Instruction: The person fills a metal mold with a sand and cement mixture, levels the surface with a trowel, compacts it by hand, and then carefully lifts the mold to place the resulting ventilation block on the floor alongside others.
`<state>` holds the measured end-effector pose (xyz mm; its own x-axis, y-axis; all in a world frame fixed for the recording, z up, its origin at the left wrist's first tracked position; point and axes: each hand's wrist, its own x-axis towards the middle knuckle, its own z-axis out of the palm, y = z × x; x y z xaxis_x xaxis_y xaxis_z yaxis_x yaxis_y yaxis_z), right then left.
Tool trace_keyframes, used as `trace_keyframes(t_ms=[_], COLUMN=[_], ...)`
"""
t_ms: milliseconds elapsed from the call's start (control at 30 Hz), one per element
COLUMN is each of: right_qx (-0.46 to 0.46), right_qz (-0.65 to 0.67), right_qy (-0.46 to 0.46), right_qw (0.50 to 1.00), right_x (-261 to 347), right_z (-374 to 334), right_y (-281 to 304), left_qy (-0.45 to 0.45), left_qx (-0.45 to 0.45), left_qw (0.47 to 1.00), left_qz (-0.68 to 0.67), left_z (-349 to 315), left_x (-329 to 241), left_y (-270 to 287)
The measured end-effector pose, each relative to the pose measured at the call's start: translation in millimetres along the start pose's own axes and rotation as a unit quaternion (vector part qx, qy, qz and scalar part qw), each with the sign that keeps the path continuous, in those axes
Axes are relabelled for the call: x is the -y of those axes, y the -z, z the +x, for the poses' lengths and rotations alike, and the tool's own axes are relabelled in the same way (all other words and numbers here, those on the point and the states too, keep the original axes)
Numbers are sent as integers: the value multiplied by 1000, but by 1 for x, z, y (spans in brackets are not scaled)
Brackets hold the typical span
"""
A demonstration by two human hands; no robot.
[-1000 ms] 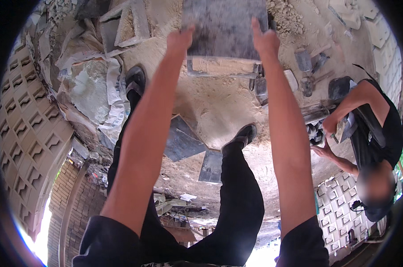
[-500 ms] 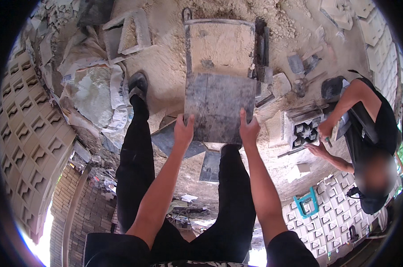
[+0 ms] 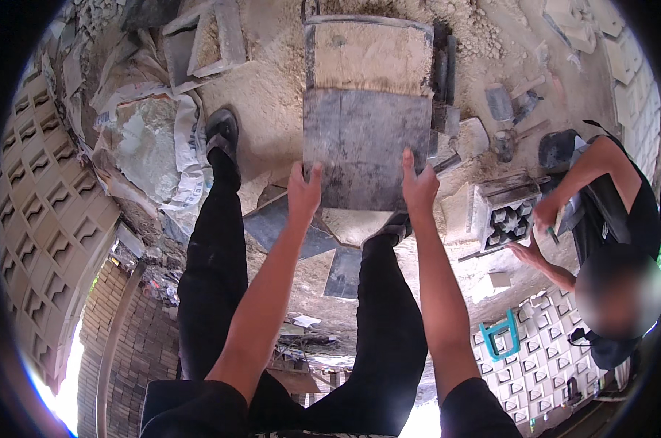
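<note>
A dark grey rectangular board [image 3: 367, 135] lies in front of me, its surface scuffed and dusty. My left hand [image 3: 303, 193] grips its near left edge with the thumb on top, and my right hand [image 3: 422, 188] grips its near right edge the same way. Fingers under the board are hidden. The board's far part covers the near end of a dark-rimmed frame [image 3: 425, 28] with a tan, sandy surface [image 3: 374, 58] inside. Whether board and surface touch, I cannot tell.
A torn sack of pale powder [image 3: 149, 142] lies left, below a square frame [image 3: 236, 36]. Trowels [image 3: 500, 102] lie at the right. A co-worker [image 3: 615, 182] handles a patterned openwork block [image 3: 507, 223]. Dark plates [image 3: 290, 230] lie near my feet; a teal stool [image 3: 500, 336] stands behind.
The board and framed surface sit higher in the picture and look slightly larger; my hands have moved up with the board. The co-worker's head has shifted, and my right shoe shows more.
</note>
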<state>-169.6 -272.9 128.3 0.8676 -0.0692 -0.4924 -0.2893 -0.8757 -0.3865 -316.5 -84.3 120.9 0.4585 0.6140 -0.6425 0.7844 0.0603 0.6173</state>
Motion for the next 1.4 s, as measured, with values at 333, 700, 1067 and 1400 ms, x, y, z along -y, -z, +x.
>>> trace_keyframes(t_ms=[333, 700, 1067, 1400], right_qx=[-2, 38, 32, -28], right_qz=[-28, -55, 1, -17], right_qy=[39, 92, -50, 7], right_qw=[999, 993, 998, 999], right_x=[41, 173, -8, 0], right_z=[53, 153, -66, 5], right_y=[10, 36, 16, -11], left_qy=[51, -131, 4, 13], left_qx=[-12, -31, -4, -8], left_qw=[998, 991, 998, 999], left_qz=[-27, 13, -68, 49], left_z=[47, 181, -56, 12], left_x=[-31, -168, 10, -10], left_y=[-12, 43, 27, 11])
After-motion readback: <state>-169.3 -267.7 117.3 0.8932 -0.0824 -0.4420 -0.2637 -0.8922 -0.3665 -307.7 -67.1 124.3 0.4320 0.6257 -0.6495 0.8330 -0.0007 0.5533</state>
